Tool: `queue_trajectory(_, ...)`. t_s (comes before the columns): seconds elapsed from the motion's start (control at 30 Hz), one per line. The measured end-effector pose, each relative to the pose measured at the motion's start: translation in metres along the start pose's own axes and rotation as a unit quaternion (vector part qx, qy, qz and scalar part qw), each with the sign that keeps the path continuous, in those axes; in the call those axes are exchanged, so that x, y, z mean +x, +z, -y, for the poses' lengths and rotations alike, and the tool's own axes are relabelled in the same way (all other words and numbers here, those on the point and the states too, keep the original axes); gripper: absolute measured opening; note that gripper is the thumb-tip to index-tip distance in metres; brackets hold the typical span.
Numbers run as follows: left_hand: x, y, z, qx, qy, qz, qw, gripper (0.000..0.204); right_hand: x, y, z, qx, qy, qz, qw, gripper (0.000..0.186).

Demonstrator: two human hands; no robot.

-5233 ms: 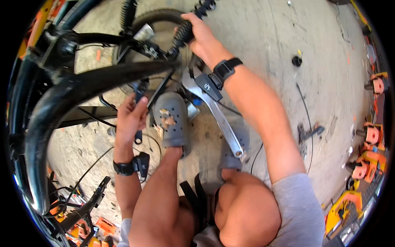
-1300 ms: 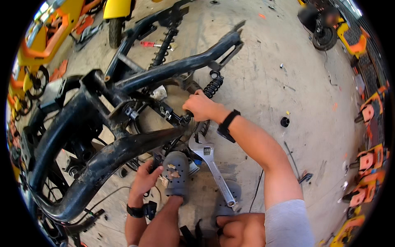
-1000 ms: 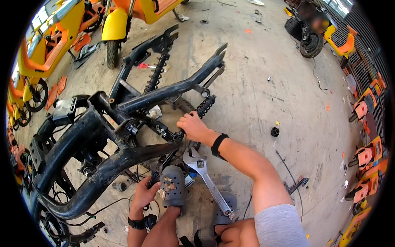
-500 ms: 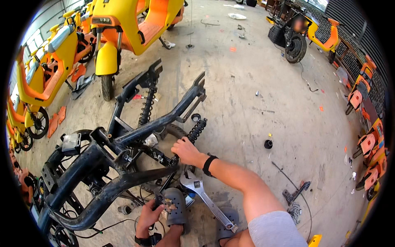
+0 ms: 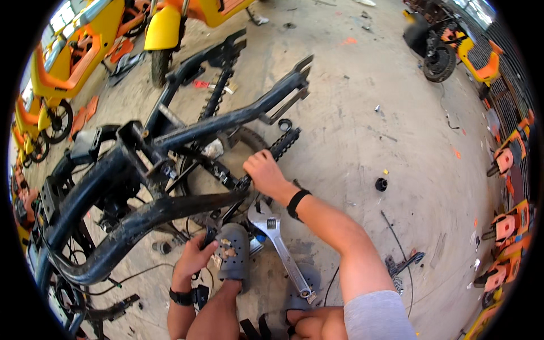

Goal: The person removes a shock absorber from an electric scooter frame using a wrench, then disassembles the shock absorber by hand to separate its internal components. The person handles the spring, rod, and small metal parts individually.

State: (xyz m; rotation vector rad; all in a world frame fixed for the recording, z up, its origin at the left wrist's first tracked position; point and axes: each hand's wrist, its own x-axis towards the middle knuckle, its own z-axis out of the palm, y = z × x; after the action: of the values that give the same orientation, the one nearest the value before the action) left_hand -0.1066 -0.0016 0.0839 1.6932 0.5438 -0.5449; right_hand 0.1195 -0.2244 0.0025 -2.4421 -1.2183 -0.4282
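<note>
A black scooter frame (image 5: 192,133) lies on the floor in front of me, bare of body panels. My right hand (image 5: 265,173) is closed around the lower end of a black coil-spring shock absorber (image 5: 284,143), beside the end of a frame tube. Lower down, my left hand (image 5: 195,258) grips a dark-handled tool (image 5: 210,233) next to my left grey clog; its kind is mostly hidden by the fingers. A large silver adjustable wrench (image 5: 281,252) lies between my feet, its jaw toward the frame and its handle end by my right clog (image 5: 310,277).
Yellow and orange scooters (image 5: 73,62) stand at the left, with more along the right wall (image 5: 513,147). A wheel (image 5: 252,141) lies under the frame. A black round part (image 5: 381,184), a cable (image 5: 396,238) and a metal bracket (image 5: 405,262) are on the floor at right.
My view has tipped down and shifted, so the frame and both hands appear higher. Both hands keep their holds; the wrench stays by my feet.
</note>
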Motion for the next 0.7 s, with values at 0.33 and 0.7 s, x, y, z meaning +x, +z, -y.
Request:
queue_trajectory(0.33,0.002,-0.003,-0.004,-0.052,-0.025,0.013,0.998,0.026,0.039,-0.012,-0.016,0.061,0.007,0.281,0.958,0.017)
queue_trajectory(0.7,0.011,0.006,-0.006,0.005,0.002,0.013,1.0,0.026,0.035,-0.018,-0.032,0.106,0.002,0.301,0.948,0.02)
